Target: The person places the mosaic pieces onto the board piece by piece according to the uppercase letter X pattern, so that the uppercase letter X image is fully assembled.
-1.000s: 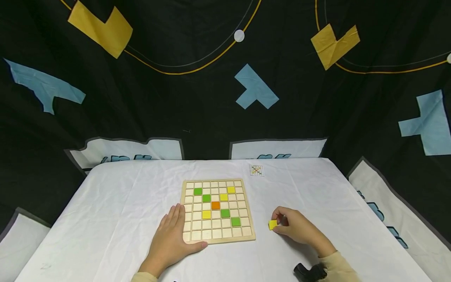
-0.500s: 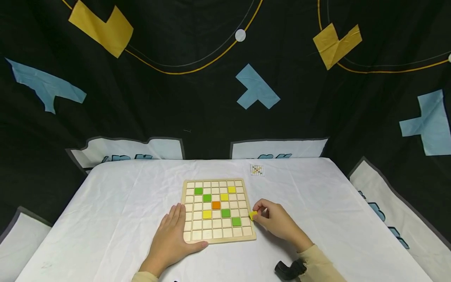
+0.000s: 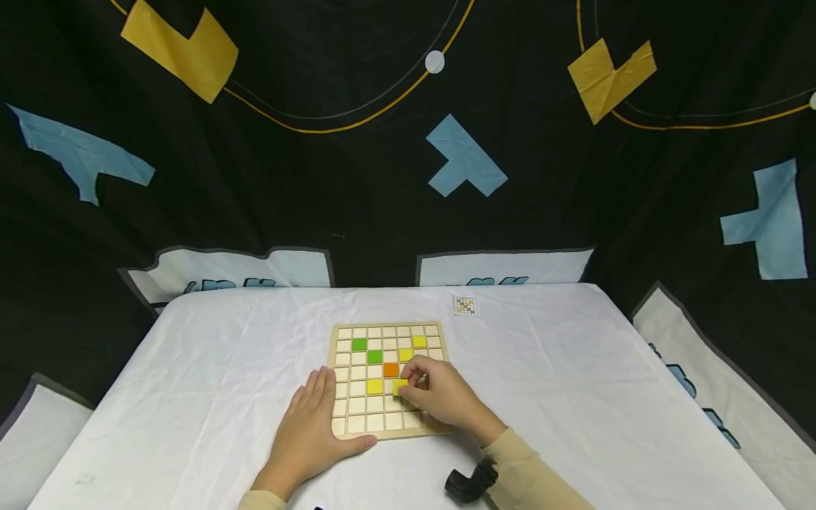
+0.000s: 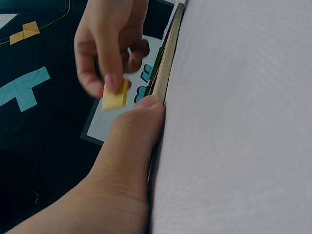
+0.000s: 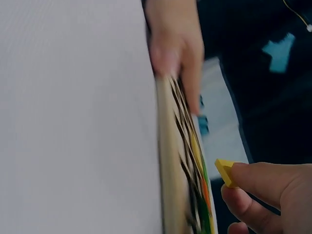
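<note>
A wooden grid board (image 3: 357, 425) lies on the white table, with green, yellow and orange square tiles set in some of its cells. Along its left edge and near corner rests my left hand (image 3: 306, 432), fingers straight and thumb against the front rim. My right hand (image 3: 446, 397) pinches a yellow square tile (image 5: 225, 170) between thumb and fingers, above the board. In the left wrist view that yellow tile (image 4: 114, 95) hangs clear of the board's surface. The right hand covers the board's right-hand cells and the green tiles there.
A small printed card (image 3: 466, 306) with a coloured grid pattern lies beyond the board, to the right. A black wrist-worn device (image 3: 470, 483) sits at the right sleeve. Dark cloth (image 3: 382, 198) with yellow and blue shapes hangs behind the white tabletop (image 3: 191, 368).
My right hand has carried the yellow tile leftward from the bare tabletop, past the board's right edge, to over its middle. My left hand has stayed in place.
</note>
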Tool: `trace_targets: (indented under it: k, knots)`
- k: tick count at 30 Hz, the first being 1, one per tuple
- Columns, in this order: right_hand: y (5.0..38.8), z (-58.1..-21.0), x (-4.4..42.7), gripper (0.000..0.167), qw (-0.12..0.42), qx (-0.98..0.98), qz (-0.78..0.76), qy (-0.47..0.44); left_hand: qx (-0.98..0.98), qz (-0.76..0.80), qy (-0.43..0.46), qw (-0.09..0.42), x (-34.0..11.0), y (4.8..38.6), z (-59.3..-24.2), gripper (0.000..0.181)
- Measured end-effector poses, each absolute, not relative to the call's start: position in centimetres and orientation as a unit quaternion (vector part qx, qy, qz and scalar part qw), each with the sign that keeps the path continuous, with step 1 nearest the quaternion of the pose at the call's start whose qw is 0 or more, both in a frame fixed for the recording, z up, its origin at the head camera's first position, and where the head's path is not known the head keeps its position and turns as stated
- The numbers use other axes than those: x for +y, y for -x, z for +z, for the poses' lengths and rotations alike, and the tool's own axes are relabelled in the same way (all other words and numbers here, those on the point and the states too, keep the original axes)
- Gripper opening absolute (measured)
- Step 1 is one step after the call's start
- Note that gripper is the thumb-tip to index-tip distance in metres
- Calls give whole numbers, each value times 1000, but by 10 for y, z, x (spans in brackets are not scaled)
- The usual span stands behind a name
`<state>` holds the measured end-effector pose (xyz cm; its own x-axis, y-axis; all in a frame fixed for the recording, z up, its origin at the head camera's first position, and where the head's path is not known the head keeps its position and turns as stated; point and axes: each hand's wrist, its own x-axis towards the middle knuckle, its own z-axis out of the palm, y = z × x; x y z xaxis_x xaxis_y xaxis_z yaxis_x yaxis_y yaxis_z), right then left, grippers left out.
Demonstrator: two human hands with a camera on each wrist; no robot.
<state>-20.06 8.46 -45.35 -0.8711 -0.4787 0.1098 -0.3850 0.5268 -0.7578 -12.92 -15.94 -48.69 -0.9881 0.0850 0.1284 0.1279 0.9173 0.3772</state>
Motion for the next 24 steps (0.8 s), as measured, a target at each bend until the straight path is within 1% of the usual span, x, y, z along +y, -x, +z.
trace_targets:
  k: [4,11,14,24]
  knots:
    - [195,-456,59,13,55,875,-400,267,-978,-193,57,60,-160,129,-488,137]
    - [187,-458,30,13,23,889,-354,290,-977,-194,56,68,-161,130,-491,138]
    - [186,-459,24,13,11,894,-334,298,-977,-191,58,69,-161,130,-491,137]
    - [184,-466,17,15,-5,905,-298,302,-978,-183,65,80,-160,130,-491,135]
